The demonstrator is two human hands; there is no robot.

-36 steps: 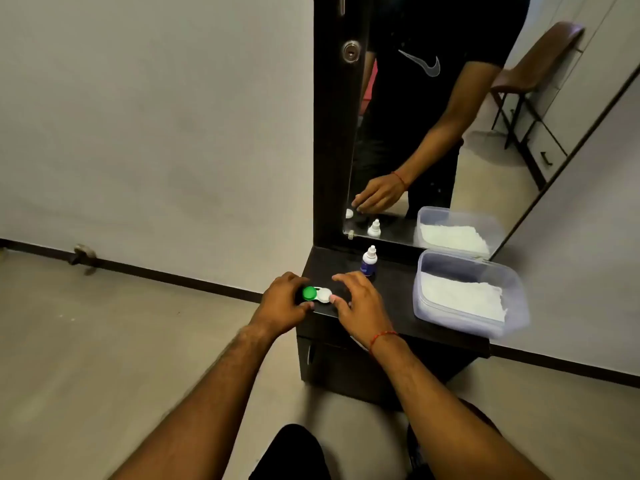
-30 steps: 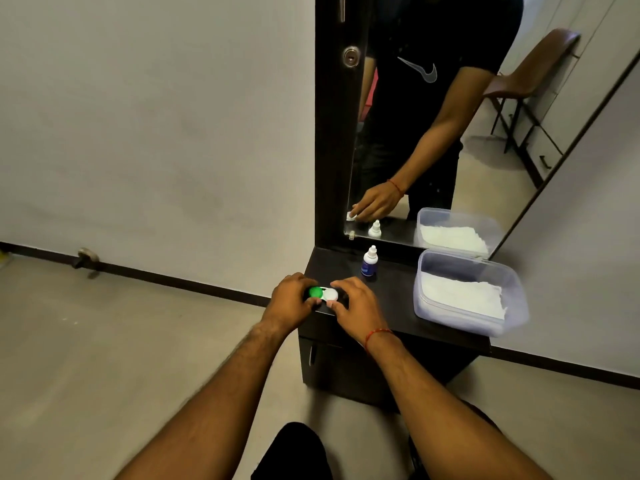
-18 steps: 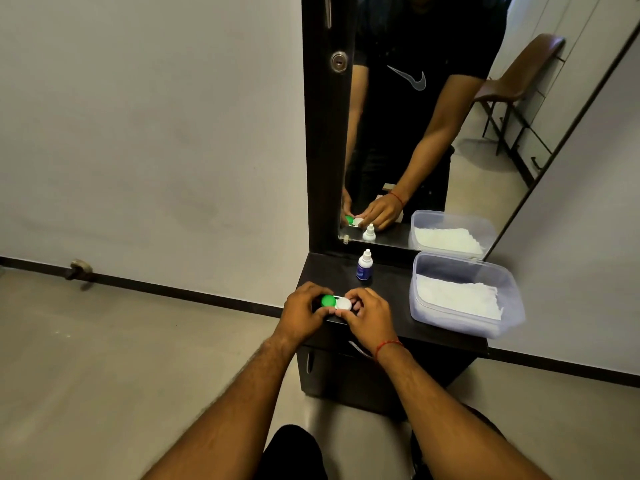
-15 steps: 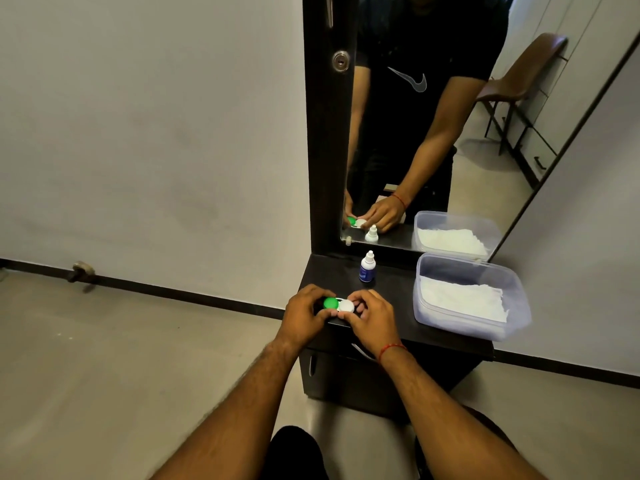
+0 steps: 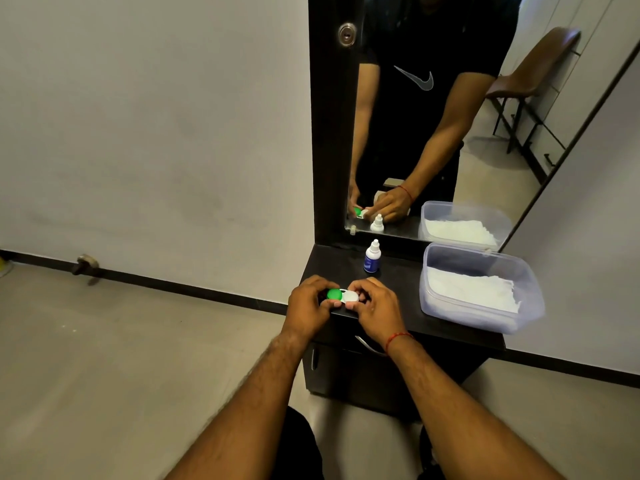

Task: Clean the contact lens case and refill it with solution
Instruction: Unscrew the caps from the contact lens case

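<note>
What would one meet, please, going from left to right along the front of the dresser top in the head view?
In order: left hand → green cap → white cap → right hand → plastic container.

A mirror (image 5: 485, 161) rises behind the dark cabinet (image 5: 346, 375).

Lens case (image 5: 343, 296): is showing one green cap (image 5: 334, 294) and one white cap (image 5: 351, 296).
Bottle (image 5: 372, 263): is showing a white top over a blue label.
Tub (image 5: 530, 299): is looking clear with a bluish tint.
Tissue (image 5: 471, 292): is showing plain white.
Cabinet top (image 5: 398, 282): is showing plain black.
Wrist thread (image 5: 398, 338): is showing red.
Wall (image 5: 156, 133): is looking plain off-white.
Skirting (image 5: 194, 287): is running black.
Floor (image 5: 121, 375): is looking beige-grey.
</note>
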